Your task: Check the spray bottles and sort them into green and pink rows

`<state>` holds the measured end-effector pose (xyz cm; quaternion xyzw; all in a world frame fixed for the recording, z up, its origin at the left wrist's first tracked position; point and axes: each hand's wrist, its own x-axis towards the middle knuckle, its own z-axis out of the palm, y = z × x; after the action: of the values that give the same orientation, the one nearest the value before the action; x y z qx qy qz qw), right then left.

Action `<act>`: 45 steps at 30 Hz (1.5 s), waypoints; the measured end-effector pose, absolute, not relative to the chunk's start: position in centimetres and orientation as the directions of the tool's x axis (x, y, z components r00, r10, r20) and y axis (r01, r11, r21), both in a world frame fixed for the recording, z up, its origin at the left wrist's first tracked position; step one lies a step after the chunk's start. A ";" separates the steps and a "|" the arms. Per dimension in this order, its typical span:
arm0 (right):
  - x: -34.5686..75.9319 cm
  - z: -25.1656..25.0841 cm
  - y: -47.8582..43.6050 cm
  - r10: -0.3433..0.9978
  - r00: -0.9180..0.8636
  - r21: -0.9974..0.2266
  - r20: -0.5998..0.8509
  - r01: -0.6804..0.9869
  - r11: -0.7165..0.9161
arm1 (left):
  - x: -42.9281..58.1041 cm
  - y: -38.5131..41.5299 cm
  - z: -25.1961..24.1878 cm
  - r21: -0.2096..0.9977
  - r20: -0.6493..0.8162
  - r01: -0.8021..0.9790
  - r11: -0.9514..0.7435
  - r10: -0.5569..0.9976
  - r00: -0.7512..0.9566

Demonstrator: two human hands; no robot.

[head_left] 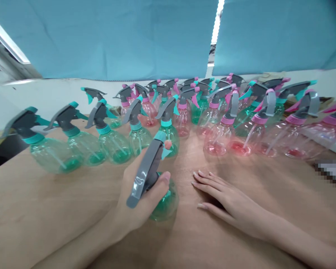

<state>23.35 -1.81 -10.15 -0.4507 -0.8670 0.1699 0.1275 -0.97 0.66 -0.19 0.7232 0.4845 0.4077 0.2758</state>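
My left hand (140,201) is wrapped round the neck of a green spray bottle (166,203), with its grey trigger head rising above my fingers. This bottle stands on the wooden table, close to me. My fingers hide its collar and part of its body. To its right, my right hand (226,198) rests on the tabletop with fingers stretched out and holds nothing. Just beyond my left hand stands another green spray bottle (169,130). A pink spray bottle (218,138) stands ahead of my right hand.
Several green spray bottles (70,157) line the left side of the table (86,216). Several pink ones (294,136) stand at the right, with more of both colours behind. A blurred-out flat object (333,172) lies at the right edge. Blue curtain (128,37) hangs behind.
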 end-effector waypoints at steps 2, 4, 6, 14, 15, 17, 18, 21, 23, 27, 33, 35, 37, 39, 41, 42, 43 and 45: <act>23.4 -10.2 -1.8 0.822 -0.566 -0.401 0.067 0.739 0.541 | -0.9 0.7 0.0 0.826 0.306 0.408 -0.389 0.917 0.254; 23.4 -10.3 -1.7 0.820 -0.569 -0.401 0.072 0.736 0.546 | -0.7 0.7 0.2 0.855 0.283 0.355 -0.378 0.914 0.293; 23.5 -10.3 -1.7 0.817 -0.571 -0.405 0.079 0.731 0.550 | -0.7 0.7 0.4 0.864 0.287 0.328 -0.383 0.908 0.305; 23.4 -10.2 -1.7 0.823 -0.562 -0.437 0.087 0.721 0.538 | -1.1 0.8 -0.1 0.819 0.304 0.404 -0.407 0.906 0.295; 23.4 -10.2 -1.6 0.823 -0.561 -0.438 0.082 0.722 0.536 | -1.1 0.8 -0.2 0.808 0.320 0.414 -0.420 0.901 0.291; 23.4 -10.1 -1.6 0.824 -0.561 -0.441 0.078 0.722 0.533 | -1.1 0.9 -0.2 0.784 0.346 0.435 -0.443 0.893 0.286; 23.4 -10.1 -1.6 0.825 -0.560 -0.444 0.079 0.721 0.532 | -1.1 0.9 -0.3 0.779 0.354 0.438 -0.448 0.892 0.283; 23.3 -10.1 -1.6 0.825 -0.558 -0.458 0.091 0.712 0.532 | -0.9 1.2 -0.3 0.804 0.336 0.411 -0.429 0.899 0.280; 23.3 -10.1 -1.6 0.824 -0.560 -0.460 0.093 0.710 0.534 | -0.6 1.4 -0.4 0.821 0.327 0.387 -0.421 0.901 0.285; 23.2 -10.3 -1.6 0.827 -0.552 -0.476 0.108 0.702 0.531 | -0.2 1.7 -0.5 0.833 0.316 0.367 -0.414 0.901 0.297; 23.4 -10.5 -1.6 0.824 -0.551 -0.493 0.134 0.684 0.538 | 0.0 1.6 -0.5 0.820 0.327 0.393 -0.416 0.904 0.274; 23.4 -10.5 -1.6 0.823 -0.552 -0.493 0.137 0.682 0.540 | 0.1 1.5 -0.3 0.821 0.324 0.392 -0.416 0.904 0.281; 23.4 -10.4 -1.6 0.822 -0.553 -0.496 0.136 0.681 0.539 | 0.2 1.5 -0.1 0.814 0.322 0.400 -0.420 0.901 0.291; 23.3 -10.4 -1.6 0.820 -0.556 -0.502 0.135 0.676 0.540 | 0.2 1.4 0.3 0.801 0.320 0.424 -0.423 0.901 0.294; 23.3 -10.3 -1.6 0.821 -0.554 -0.513 0.139 0.669 0.538 | 0.0 1.3 0.5 0.791 0.314 0.441 -0.424 0.900 0.303; 23.3 -10.3 -1.6 0.822 -0.551 -0.520 0.141 0.666 0.535 | -0.1 1.3 0.6 0.788 0.308 0.449 -0.421 0.901 0.304; 23.3 -10.2 -1.6 0.825 -0.548 -0.526 0.142 0.664 0.532 | -0.3 1.2 0.6 0.786 0.300 0.457 -0.417 0.903 0.308; 23.3 -10.1 -1.6 0.828 -0.545 -0.530 0.131 0.667 0.524 | -0.6 1.1 0.6 0.782 0.276 0.480 -0.399 0.911 0.307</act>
<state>23.28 -1.55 -10.11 -0.4384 -0.8525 0.2144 0.1873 -0.62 1.14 0.64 0.7526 0.4618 0.3647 0.2954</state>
